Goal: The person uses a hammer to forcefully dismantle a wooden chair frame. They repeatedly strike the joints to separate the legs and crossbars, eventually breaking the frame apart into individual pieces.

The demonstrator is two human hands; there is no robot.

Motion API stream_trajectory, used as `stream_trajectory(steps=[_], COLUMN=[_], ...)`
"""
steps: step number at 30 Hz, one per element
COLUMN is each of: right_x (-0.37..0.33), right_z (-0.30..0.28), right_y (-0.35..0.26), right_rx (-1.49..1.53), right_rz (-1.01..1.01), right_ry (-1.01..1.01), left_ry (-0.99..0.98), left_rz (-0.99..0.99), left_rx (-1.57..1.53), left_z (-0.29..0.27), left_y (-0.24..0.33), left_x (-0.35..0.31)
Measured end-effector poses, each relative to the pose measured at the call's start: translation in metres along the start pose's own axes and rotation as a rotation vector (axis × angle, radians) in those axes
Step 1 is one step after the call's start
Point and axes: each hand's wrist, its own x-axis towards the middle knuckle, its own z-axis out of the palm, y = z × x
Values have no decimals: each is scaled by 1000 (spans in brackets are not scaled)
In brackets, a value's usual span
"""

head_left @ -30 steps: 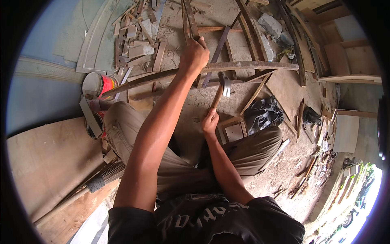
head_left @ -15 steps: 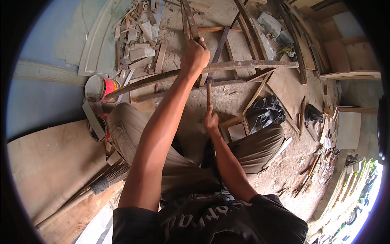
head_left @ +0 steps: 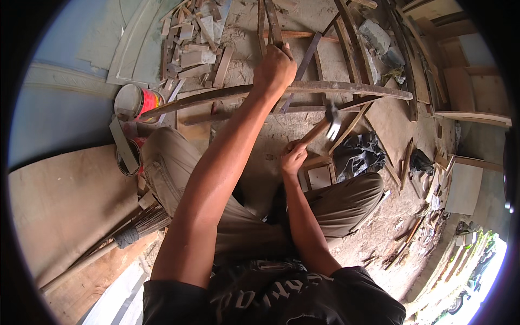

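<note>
Pale lettering (head_left: 279, 291) crosses the black shirt (head_left: 346, 300), well apart from the hammer (head_left: 318, 130).

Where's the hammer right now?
In the head view, right of centre, the hammer is in the right hand, its head between the long wooden bar above and the black plastic bag to the lower right.

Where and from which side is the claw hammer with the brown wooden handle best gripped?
Probably by the lower end of the brown wooden handle, coming from the near side, where the right hand grips it. The handle is slim and slants up-right in the picture to the metal head, whose claw points back to the near side, so that end is best avoided.
</note>
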Motion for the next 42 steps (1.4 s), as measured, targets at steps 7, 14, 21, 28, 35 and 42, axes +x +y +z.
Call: stream_trajectory(steps=[7,14,21,28,35,42], right_x=[7,-8,-5,10,-6,-2], right_z=[-9,-31,-29,-14,-28,-14], right_y=[14,59,58,16,38,22], right_rx=[-454,-681,-261,-103,-579,-583], right_rz=[160,312,-213,114,186,-24], right_ry=[-89,-163,-77,-31,-138,-87], left_ry=[62,-1,7,48,41,-10], left_rz=[-2,16,10,40,65,33], left_rx=[21,7,16,15,47,-91], left_z=[5,-1,4,6,14,-4], left_y=[5,9,9,0,-4,7], left_x=[-11,-6,-4,2,4,-8])
